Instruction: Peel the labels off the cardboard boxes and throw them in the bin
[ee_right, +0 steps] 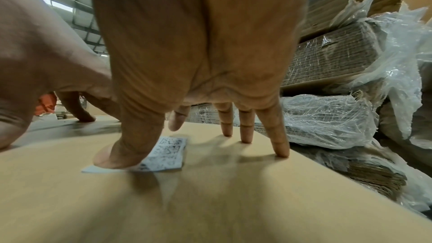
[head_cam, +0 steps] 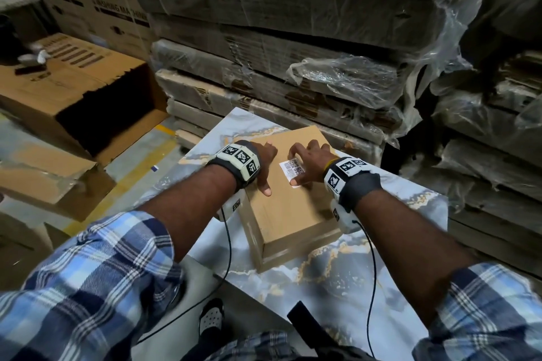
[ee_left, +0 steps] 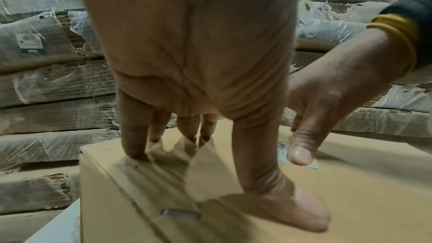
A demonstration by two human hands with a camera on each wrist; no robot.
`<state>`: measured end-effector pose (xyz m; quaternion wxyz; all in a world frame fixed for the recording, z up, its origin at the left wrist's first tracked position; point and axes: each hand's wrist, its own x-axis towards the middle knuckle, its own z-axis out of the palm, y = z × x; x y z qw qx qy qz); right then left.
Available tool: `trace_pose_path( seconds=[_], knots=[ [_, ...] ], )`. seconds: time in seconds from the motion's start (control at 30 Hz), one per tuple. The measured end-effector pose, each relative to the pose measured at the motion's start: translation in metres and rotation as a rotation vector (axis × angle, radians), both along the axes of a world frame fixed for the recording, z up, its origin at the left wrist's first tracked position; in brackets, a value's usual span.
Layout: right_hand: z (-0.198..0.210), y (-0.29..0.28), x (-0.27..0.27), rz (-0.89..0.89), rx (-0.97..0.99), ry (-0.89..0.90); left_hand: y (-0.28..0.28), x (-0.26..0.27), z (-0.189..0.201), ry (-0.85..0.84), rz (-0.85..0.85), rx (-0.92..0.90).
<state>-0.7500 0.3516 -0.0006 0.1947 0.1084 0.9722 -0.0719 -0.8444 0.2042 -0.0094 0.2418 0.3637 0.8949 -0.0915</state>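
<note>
Head view: small brown cardboard box (head_cam: pixel 289 199) sits on the blue-grey marbled table (head_cam: pixel 337 278). White barcode paper label (head_cam: pixel 291 167) is stuck on the box top, towards its far half. Left hand (head_cam: pixel 264 163) rests flat with straight fingers, bracing the box. Right hand (head_cam: pixel 308 160) has its thumb (ee_right: pixel 117 156) pressed on the label's near end, fingertips propped on the cardboard, nothing pinched. Label looks thin, light, tear-prone; the near corner (ee_right: pixel 90 169) seems slightly lifted, likely the best place to pinch. Box looks light, so bracing helps. Bin not identifiable.
</note>
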Motion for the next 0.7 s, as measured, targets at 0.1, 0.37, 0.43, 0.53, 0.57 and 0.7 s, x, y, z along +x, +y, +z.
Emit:
trace_pose_path(
  seconds=[0.1,0.37,0.43,0.53,0.57,0.7],
  knots=[
    [-0.002,0.002,0.002,-0.002,-0.02,0.001,0.0,0.0,-0.001,0.005,0.0,0.004],
    [-0.004,0.003,0.009,0.003,-0.013,0.026,0.0,-0.007,-0.014,-0.019,0.007,0.035],
    [-0.003,0.002,0.01,0.002,-0.005,0.03,0.0,-0.008,-0.015,-0.012,0.004,0.042],
    [-0.003,0.002,0.011,0.001,-0.021,0.031,-0.004,-0.004,-0.012,-0.005,0.001,0.055],
    [-0.003,0.002,0.012,0.0,-0.026,0.027,-0.005,-0.002,-0.01,-0.006,-0.002,0.057],
    [-0.003,0.001,0.011,-0.015,-0.032,0.03,-0.007,0.003,-0.001,-0.003,-0.01,0.03]
  ],
)
